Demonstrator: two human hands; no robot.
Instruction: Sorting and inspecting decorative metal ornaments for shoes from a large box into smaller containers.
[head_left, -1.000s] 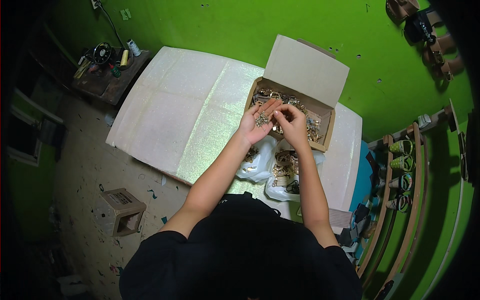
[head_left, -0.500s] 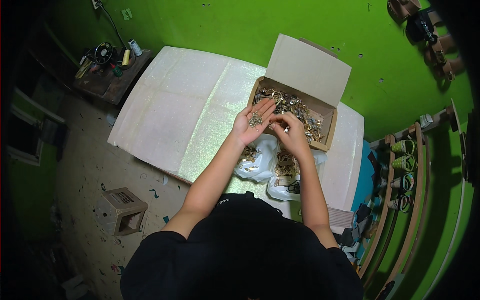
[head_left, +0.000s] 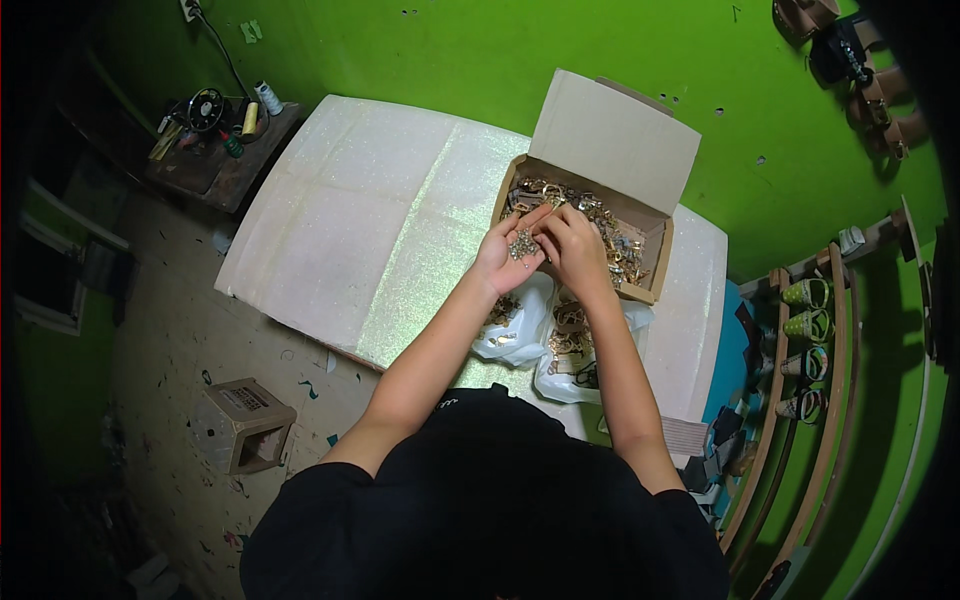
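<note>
My left hand [head_left: 494, 262] is turned palm up over the near left part of an open cardboard box [head_left: 660, 258], with its fingers stretched out. A small heap of tiny silvery metal pieces [head_left: 522, 244] lies on that palm. Beside it, my right hand [head_left: 578, 252] is bent inward, fingertips drawn together at the edge of the heap and the left fingers. Whatever it pinches is too small to make out. Mixed gold and silver metal buckles and fittings [head_left: 600, 222] fill much of the box, partly hidden by my hands.
Two white plastic bags [head_left: 522, 345] of metal fittings, the second bag [head_left: 562, 388] to the right, stand nearer me on the glittery white table [head_left: 330, 210]. Sandals [head_left: 805, 325] hang on a wooden rack at right. A cardboard carton [head_left: 240, 425] sits on the floor at left.
My right hand has moved slightly up and left, closer over the left palm. The left hand has shifted a little to the right, its heap still on the palm.
</note>
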